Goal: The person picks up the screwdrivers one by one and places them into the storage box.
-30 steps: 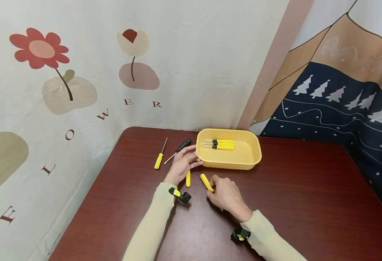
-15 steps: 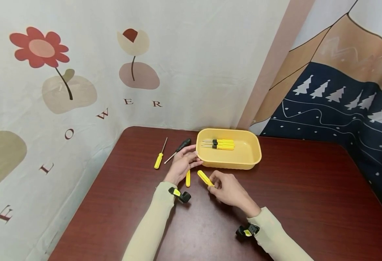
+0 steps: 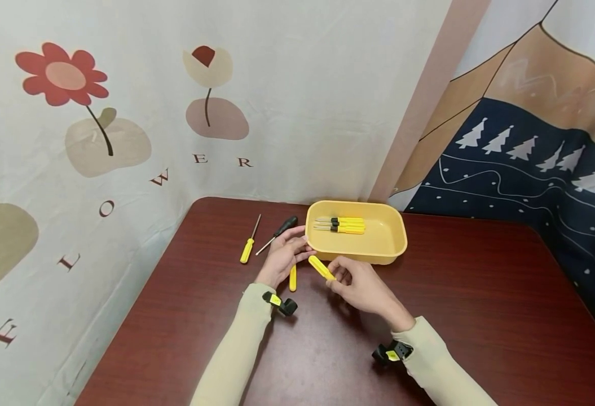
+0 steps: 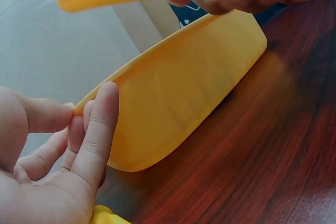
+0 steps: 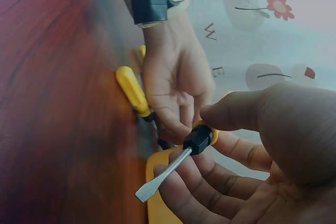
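My left hand pinches the near-left rim of a yellow plastic bin; the thumb and fingers show on both sides of that rim in the left wrist view. In my right hand is a flathead screwdriver, pinched near its black collar, with the yellow handle pointing up and left. It is raised in front of the bin's near wall. Several yellow-handled screwdrivers lie side by side inside the bin. Below my left hand lies another yellow-handled screwdriver, its far end hidden by the hand.
On the brown table, left of the bin, lie a yellow-handled screwdriver and a black-handled screwdriver, partly beside my left fingers. A printed curtain hangs along the table's back edge.
My right hand has lifted the screwdriver off the table and moved it up and closer to the bin's front wall. My left hand stays on the bin's rim.
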Tool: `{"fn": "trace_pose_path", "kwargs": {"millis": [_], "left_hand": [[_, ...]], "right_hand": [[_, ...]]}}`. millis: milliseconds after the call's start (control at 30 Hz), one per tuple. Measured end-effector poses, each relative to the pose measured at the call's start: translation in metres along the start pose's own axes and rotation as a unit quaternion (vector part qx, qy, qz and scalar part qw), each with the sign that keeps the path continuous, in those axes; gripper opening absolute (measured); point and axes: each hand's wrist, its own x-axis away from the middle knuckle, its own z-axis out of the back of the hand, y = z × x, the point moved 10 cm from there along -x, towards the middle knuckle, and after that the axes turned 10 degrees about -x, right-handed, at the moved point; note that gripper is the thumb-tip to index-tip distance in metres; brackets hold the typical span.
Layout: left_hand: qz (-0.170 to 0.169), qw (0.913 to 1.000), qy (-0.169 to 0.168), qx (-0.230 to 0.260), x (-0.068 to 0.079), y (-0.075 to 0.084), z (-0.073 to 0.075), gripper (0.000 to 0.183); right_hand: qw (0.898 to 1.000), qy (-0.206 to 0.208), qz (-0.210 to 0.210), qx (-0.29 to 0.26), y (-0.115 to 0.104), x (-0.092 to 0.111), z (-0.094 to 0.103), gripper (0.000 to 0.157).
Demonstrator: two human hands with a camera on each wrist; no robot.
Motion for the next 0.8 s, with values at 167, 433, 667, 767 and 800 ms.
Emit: {"fn": "trace_pose_path", "kwargs": {"millis": [167, 433, 667, 767, 800], "left_hand": [[0.008, 0.9998, 0.012, -0.013, 0.0, -0.001, 0.002, 0.038], [0.006, 1.0, 0.001, -0.002, 0.0, -0.002, 0.001, 0.039], [0.003, 1.0, -0.006, 0.004, 0.0, -0.001, -0.001, 0.039], [0.003, 1.0, -0.006, 0.004, 0.0, -0.001, -0.001, 0.039], [0.003, 1.0, -0.006, 0.004, -0.001, -0.001, -0.001, 0.039]], "right_hand": [[1.0, 0.006, 0.009, 0.006, -0.007, -0.002, 0.01, 0.014], [0.999, 0.018, 0.019, 0.019, -0.014, -0.005, 0.028, 0.017], [0.999, 0.024, 0.021, 0.025, -0.015, -0.009, 0.04, 0.02], [0.999, 0.028, 0.023, 0.03, -0.015, -0.01, 0.045, 0.02], [0.999, 0.029, 0.023, 0.031, -0.016, -0.011, 0.047, 0.02]]}}
